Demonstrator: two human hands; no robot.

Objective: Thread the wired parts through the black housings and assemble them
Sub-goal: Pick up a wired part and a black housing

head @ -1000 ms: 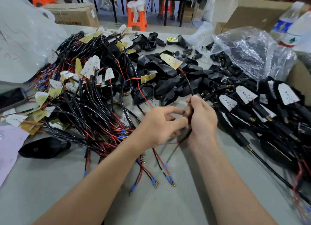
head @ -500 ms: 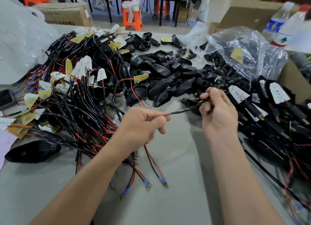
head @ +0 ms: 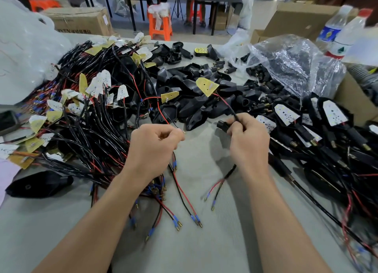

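My right hand (head: 248, 144) grips a black cable just behind a small black housing (head: 223, 126) that sits on it. The cable rises to a yellow circuit board (head: 206, 86), and its red and black tails (head: 216, 188) hang below my wrist. My left hand (head: 155, 148) is curled a short way to the left and pinches a thin wire tip with a gold terminal (head: 183, 132). A big tangle of wired boards (head: 92, 113) lies to the left. Loose black housings (head: 194, 95) are heaped behind my hands.
Assembled units with white boards (head: 327, 129) crowd the right side. A clear plastic bag (head: 296, 64) and two bottles (head: 337, 33) stand at the back right. One black housing (head: 38, 186) lies at the front left, a phone (head: 6, 121) at the left edge.
My hands have moved apart. The cable has slid through my right hand, so the small black housing now shows at its fingers, the yellow board is lifted and the tails hang below.
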